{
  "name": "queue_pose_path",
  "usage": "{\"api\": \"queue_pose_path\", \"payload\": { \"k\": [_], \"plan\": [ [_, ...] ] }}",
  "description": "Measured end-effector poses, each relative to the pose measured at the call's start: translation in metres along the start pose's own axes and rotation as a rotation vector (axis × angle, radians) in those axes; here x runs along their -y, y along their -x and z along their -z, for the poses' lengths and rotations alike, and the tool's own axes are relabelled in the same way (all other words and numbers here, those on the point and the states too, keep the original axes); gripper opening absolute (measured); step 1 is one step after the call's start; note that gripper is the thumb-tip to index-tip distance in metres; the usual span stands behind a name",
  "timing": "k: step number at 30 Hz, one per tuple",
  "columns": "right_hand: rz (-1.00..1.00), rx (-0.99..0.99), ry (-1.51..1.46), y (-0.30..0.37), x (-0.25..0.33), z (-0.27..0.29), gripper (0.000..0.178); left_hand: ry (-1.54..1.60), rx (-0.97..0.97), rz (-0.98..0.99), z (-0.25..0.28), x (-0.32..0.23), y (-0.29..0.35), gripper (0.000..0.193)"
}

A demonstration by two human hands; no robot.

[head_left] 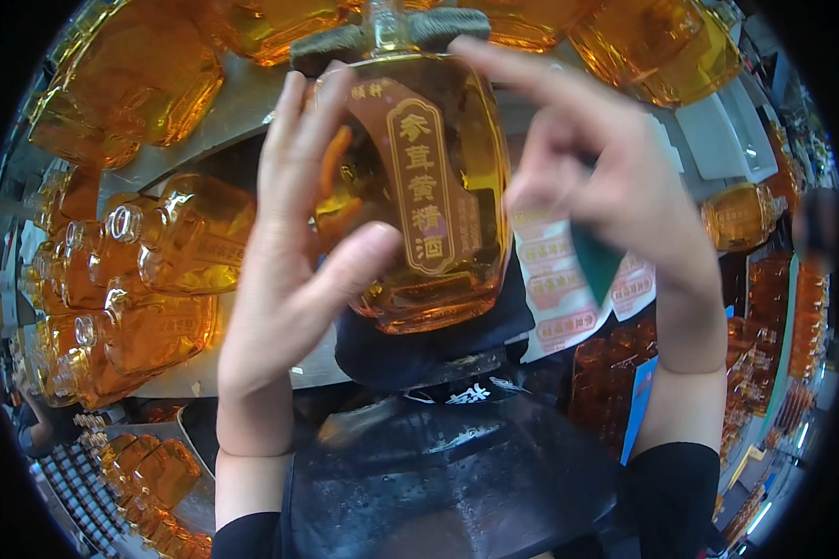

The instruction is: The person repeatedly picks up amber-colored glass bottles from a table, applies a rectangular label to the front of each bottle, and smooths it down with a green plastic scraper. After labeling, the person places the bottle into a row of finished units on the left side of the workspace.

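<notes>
In front of me a large flat glass bottle of amber liquid lies face up, with a tall gold-lettered label on its front. Its neck sits between two grey padded rests. My left hand is open along the bottle's left side, thumb stretched over the glass. My right hand is at the upper right, its index finger reaching to the bottle's shoulder and the other fingers curled. Out from under that blurred hand sticks a flat green piece, which looks gripped in the curled fingers.
A sheet of pink and gold labels lies right of the bottle. Several filled amber bottles crowd the left, and more bottles line the far side. A white plastic bin stands at the right. A black apron covers my front.
</notes>
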State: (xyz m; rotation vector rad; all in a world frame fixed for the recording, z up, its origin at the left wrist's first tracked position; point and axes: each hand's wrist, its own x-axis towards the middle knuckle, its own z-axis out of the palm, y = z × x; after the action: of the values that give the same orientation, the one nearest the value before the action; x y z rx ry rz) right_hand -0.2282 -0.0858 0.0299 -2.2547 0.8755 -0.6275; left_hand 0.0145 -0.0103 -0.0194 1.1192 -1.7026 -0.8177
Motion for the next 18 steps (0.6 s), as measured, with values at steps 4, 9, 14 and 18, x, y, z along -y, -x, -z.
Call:
{"api": "queue_pose_path", "payload": {
  "k": [4, 9, 14, 18],
  "plan": [
    [-0.404, -0.332, -0.742, 0.003, -0.065, 0.054, 0.072, -0.179, 0.038, -0.072, -0.003, 0.0, 0.0, 0.086],
    [-0.36, -0.41, -0.612, 0.017, -0.033, 0.033, 0.056, -0.353, -0.031, -0.018, -0.012, -0.008, 0.001, 0.091],
    [-0.16, -0.258, -0.203, 0.028, 0.011, 0.02, 0.046, -0.332, -0.08, 0.003, -0.017, -0.01, 0.002, 0.095],
    [-0.095, -0.23, -0.17, 0.022, 0.023, 0.009, 0.042, -0.323, -0.094, 0.005, -0.019, -0.007, 0.0, 0.097]
  ]
}}
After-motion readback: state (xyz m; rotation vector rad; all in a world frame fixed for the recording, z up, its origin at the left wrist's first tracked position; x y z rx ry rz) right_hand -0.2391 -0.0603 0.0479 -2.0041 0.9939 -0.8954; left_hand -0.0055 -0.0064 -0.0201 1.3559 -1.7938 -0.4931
